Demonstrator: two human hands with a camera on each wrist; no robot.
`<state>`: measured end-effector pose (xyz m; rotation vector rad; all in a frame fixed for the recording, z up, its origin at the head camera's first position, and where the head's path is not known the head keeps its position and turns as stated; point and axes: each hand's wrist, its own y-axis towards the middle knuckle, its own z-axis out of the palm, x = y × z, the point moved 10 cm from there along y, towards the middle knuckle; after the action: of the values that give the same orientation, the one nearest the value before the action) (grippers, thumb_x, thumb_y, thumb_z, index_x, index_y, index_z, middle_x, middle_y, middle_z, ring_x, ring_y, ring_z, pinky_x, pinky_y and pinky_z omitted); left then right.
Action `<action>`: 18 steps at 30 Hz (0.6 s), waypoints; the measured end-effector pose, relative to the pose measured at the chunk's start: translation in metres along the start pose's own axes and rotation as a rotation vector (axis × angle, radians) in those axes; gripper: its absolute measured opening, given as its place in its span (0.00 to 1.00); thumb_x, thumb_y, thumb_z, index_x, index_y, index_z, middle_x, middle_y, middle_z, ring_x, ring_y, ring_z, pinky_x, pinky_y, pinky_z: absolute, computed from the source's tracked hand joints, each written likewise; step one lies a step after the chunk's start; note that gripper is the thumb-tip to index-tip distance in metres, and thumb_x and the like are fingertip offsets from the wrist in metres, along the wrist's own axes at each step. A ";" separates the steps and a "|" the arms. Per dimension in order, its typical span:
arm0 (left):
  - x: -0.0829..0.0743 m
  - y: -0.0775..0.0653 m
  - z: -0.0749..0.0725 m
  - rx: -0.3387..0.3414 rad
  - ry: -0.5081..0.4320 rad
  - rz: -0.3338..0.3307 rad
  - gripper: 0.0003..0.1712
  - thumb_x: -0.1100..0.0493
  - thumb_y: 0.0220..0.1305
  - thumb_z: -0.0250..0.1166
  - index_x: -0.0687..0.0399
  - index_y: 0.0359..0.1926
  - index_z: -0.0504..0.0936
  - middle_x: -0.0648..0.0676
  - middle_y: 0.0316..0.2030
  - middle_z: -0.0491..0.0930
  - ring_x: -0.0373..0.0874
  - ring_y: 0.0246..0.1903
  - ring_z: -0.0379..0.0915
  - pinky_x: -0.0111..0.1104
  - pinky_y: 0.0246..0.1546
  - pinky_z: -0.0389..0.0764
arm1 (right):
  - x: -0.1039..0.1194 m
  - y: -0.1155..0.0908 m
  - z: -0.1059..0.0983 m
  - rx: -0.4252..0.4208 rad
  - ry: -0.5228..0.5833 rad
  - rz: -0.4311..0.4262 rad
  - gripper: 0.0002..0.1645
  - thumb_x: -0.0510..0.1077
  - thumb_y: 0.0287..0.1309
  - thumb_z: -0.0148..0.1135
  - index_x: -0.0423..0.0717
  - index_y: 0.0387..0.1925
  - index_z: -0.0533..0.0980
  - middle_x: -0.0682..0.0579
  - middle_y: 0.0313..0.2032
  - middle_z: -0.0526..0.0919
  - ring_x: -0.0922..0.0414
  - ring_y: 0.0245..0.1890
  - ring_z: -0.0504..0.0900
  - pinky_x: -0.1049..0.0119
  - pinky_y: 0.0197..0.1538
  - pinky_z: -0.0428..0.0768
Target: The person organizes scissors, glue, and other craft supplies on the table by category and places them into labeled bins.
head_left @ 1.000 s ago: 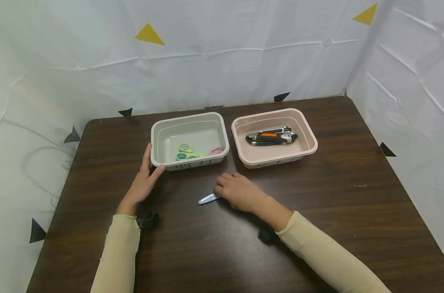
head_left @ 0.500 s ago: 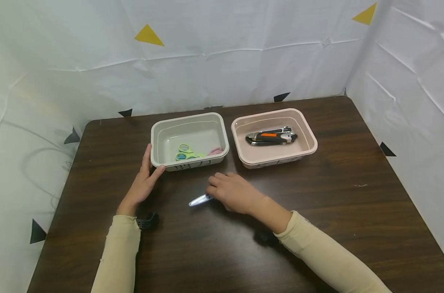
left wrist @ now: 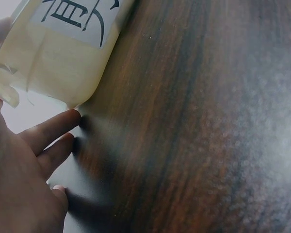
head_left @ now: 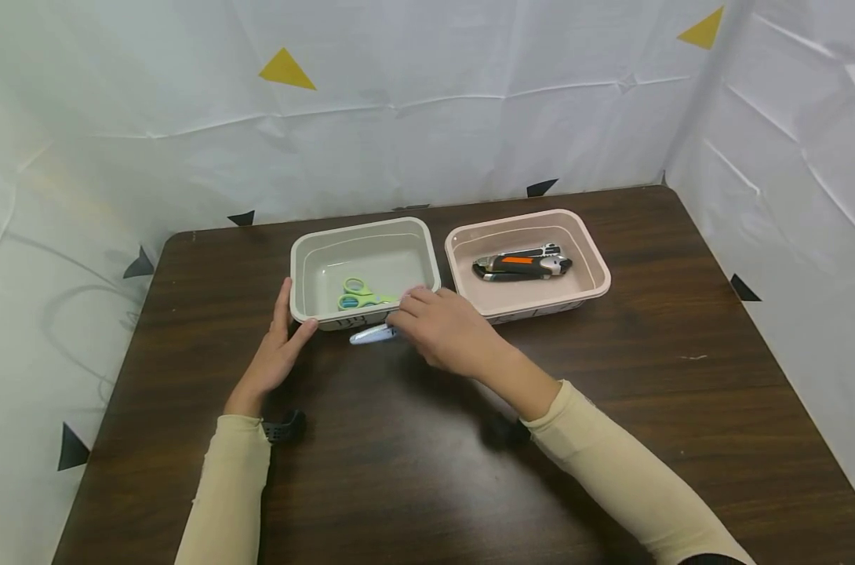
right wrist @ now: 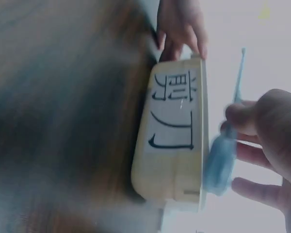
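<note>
My right hand [head_left: 447, 333] pinches scissors [head_left: 373, 334] just in front of the pale grey bin [head_left: 362, 259], its fingertips overlapping the bin's near rim in the head view. A silvery closed blade points left; the right wrist view, blurred, shows a blue handle [right wrist: 220, 165] close beside the bin's rim. My left hand [head_left: 268, 362] touches the bin's near left corner, thumb on the front rim and fingers extended along the left side. Inside the bin lie green scissors [head_left: 358, 295] and a pink handle, mostly hidden by my right hand.
A pink bin [head_left: 498, 298] stands to the right of the grey one, with several dark-handled cutter knives [head_left: 522, 264] in it. The grey bin carries a handwritten label [right wrist: 172, 111] on its front. White sheeting [head_left: 442, 141] encloses the dark wooden table [head_left: 385, 471].
My right hand has lifted the scissors from the table and carried them leftward and up to the grey bin's front rim. The left hand has stayed at the bin's corner.
</note>
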<state>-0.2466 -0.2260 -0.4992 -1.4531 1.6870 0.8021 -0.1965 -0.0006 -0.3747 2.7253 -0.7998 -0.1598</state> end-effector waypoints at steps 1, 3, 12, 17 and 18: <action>0.000 0.000 0.000 -0.001 0.000 0.001 0.46 0.44 0.72 0.55 0.13 0.73 0.30 0.47 0.77 0.36 0.58 0.74 0.37 0.70 0.62 0.43 | -0.005 0.002 -0.002 -0.027 -0.009 0.021 0.15 0.39 0.64 0.59 0.49 0.51 0.80 0.54 0.42 0.81 0.55 0.47 0.76 0.61 0.39 0.76; 0.000 0.000 0.000 -0.005 0.004 0.002 0.46 0.43 0.72 0.55 0.13 0.73 0.30 0.47 0.77 0.36 0.58 0.74 0.37 0.70 0.62 0.43 | -0.014 0.007 -0.006 -0.073 -0.024 0.062 0.14 0.39 0.65 0.58 0.49 0.51 0.80 0.53 0.41 0.81 0.54 0.46 0.77 0.61 0.38 0.76; 0.000 0.001 0.000 -0.001 -0.001 0.003 0.47 0.44 0.72 0.56 0.12 0.73 0.30 0.45 0.77 0.35 0.57 0.75 0.37 0.70 0.62 0.43 | -0.041 0.029 0.004 -0.057 -0.036 0.181 0.14 0.42 0.68 0.56 0.50 0.50 0.82 0.53 0.41 0.83 0.53 0.46 0.77 0.60 0.37 0.77; 0.001 0.001 0.000 0.002 -0.005 0.002 0.47 0.45 0.72 0.56 0.13 0.73 0.30 0.44 0.77 0.34 0.56 0.75 0.36 0.70 0.62 0.42 | -0.050 0.043 0.020 0.029 0.023 0.209 0.14 0.41 0.66 0.57 0.52 0.50 0.83 0.54 0.42 0.83 0.53 0.46 0.77 0.59 0.41 0.78; 0.001 0.001 0.000 0.002 -0.007 0.002 0.47 0.45 0.72 0.56 0.13 0.73 0.30 0.44 0.77 0.34 0.56 0.75 0.36 0.70 0.62 0.42 | -0.053 0.045 0.024 0.052 0.052 0.225 0.14 0.42 0.66 0.57 0.52 0.50 0.83 0.55 0.43 0.83 0.54 0.47 0.77 0.59 0.42 0.77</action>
<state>-0.2472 -0.2260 -0.4999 -1.4458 1.6844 0.8052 -0.2689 -0.0140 -0.3824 2.6492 -1.1011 -0.0189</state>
